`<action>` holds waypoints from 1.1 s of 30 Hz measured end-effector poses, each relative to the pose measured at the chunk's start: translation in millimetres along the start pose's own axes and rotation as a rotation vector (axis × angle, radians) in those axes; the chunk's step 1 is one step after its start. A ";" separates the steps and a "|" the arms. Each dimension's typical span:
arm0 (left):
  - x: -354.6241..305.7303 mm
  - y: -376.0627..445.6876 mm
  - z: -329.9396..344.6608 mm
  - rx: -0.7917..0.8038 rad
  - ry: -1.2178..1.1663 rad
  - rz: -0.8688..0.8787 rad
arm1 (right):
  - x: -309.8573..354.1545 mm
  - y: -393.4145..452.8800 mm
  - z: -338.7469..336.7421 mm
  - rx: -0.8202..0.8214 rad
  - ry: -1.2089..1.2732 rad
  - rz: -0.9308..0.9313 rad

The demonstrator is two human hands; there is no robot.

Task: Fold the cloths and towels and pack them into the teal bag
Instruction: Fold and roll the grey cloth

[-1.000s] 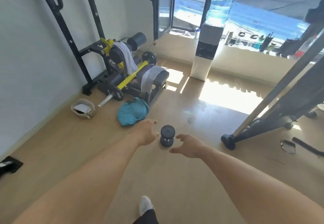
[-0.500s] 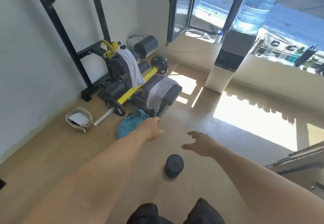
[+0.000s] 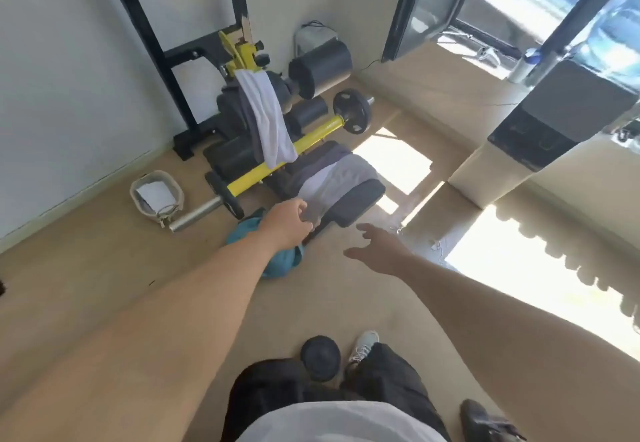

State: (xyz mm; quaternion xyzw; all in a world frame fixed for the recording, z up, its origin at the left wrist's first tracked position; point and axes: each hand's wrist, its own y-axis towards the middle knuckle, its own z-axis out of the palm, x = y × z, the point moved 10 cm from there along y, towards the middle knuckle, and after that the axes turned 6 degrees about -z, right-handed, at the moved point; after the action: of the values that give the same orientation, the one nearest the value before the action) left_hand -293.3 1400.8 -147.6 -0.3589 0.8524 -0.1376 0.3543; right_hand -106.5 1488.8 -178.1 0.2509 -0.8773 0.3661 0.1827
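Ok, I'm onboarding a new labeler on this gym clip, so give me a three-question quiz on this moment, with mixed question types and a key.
1. True or false: the teal bag lies on the floor, partly hidden by the left forearm.
2. Multiple choice: the left hand is at
A) the white towel hanging over the yellow bar
B) the lower edge of the grey cloth draped on the bench pad
C) the dumbbell near the feet
3. Fill in: the right hand is ____, holding nothing.

Key: 1 true; 2 B; 3 open
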 end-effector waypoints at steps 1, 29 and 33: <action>-7.3 12.4 -3.2 -0.013 -0.011 -0.018 | 0.6 16.8 -9.7 0.010 -0.010 -0.012; 88.5 322.9 86.4 0.147 -0.236 -0.188 | 5.7 393.0 -0.4 -0.024 -0.188 -0.027; 83.6 374.6 142.1 0.132 -0.249 -0.097 | -6.8 458.0 5.3 -0.032 -0.400 -0.203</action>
State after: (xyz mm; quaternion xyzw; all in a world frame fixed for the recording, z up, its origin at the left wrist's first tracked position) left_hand -427.2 1608.2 -474.1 -0.3901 0.7726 -0.1650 0.4729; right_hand -364.6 1764.6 -437.2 0.4027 -0.8720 0.2748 0.0451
